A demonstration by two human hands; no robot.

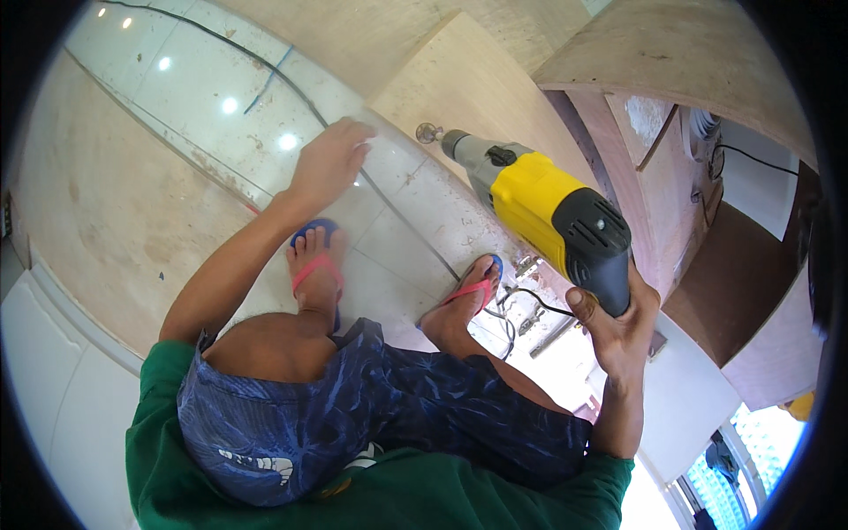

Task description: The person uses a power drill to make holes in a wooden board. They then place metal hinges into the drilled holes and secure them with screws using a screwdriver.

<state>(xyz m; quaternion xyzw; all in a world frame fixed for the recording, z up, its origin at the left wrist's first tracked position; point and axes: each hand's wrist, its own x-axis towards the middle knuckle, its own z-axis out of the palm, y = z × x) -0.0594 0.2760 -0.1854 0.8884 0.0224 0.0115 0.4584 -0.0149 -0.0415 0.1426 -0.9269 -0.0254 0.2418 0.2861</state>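
Observation:
My right hand (pixel 623 331) is wrapped round the black rear handle of a yellow, grey and black power drill (pixel 543 208). The drill points up and left, with a round metal boring bit (pixel 428 132) in its chuck. Behind the bit lies a pale wooden panel (pixel 481 97); whether they touch, I cannot tell. My left hand (pixel 333 159) is held out over the tiled floor beside a black cord (pixel 309 102). Its fingers are stretched out, slightly blurred, and nothing shows in them.
A large wooden board (pixel 124 177) lies along the left. At the right stands an open wooden cabinet (pixel 720 274). Metal hardware pieces (pixel 548 336) and a looped cord lie on the floor beside my right foot (pixel 468 296). My left foot (pixel 315 265) is below my left hand. Dust specks the tiles.

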